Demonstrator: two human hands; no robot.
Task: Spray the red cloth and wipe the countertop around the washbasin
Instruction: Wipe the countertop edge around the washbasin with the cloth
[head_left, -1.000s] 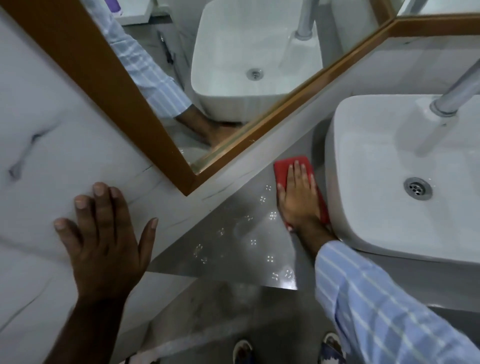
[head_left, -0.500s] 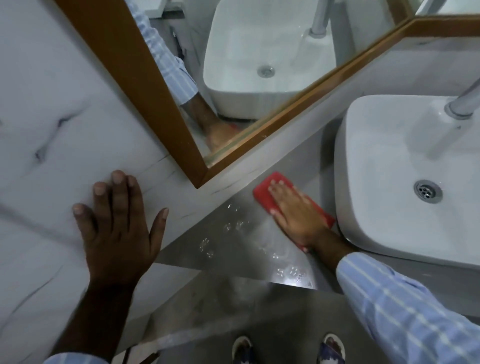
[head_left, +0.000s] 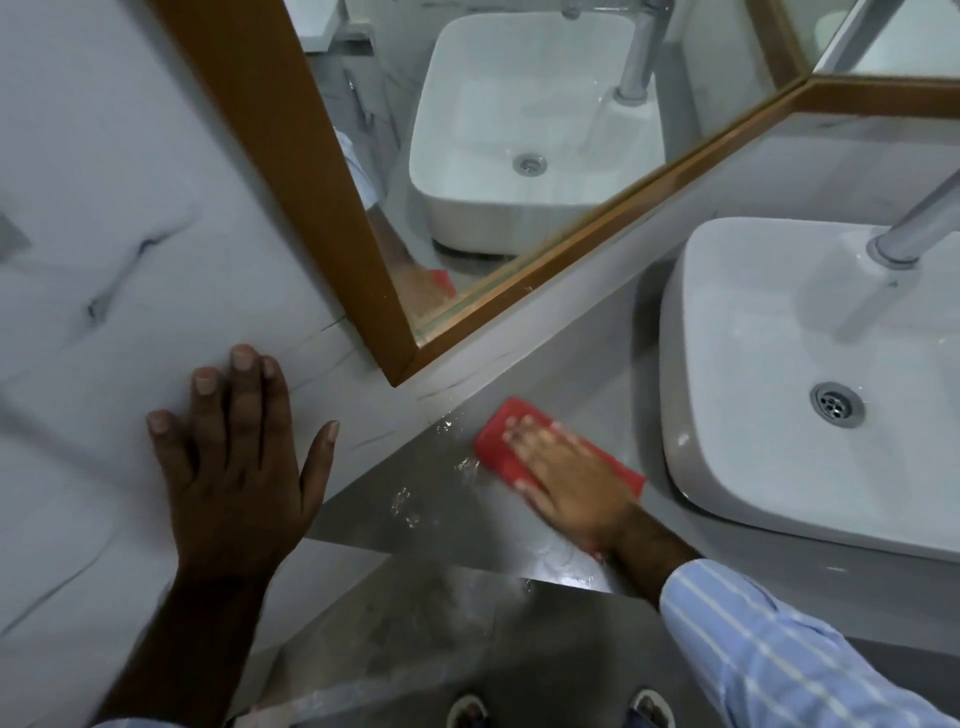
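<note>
The red cloth (head_left: 500, 448) lies flat on the grey countertop (head_left: 426, 499), left of the white washbasin (head_left: 779, 457). My right hand (head_left: 566, 483) presses down on the cloth with its fingers spread flat, covering its middle. Wet streaks and droplets shine on the countertop just left of the cloth. My left hand (head_left: 239, 457) rests flat against the marble wall (head_left: 104, 260) on the left, fingers apart, holding nothing. No spray bottle is in view.
A wood-framed mirror (head_left: 343, 208) hangs above the counter and reflects the basin and cloth. A chrome tap (head_left: 914, 228) stands over the washbasin, whose drain (head_left: 835, 404) is visible. Below the counter edge are the floor and my two shoes (head_left: 467, 712).
My right hand has slid the red cloth leftwards, away from the basin toward the wall corner, and turned it at an angle. The left hand stays on the wall.
</note>
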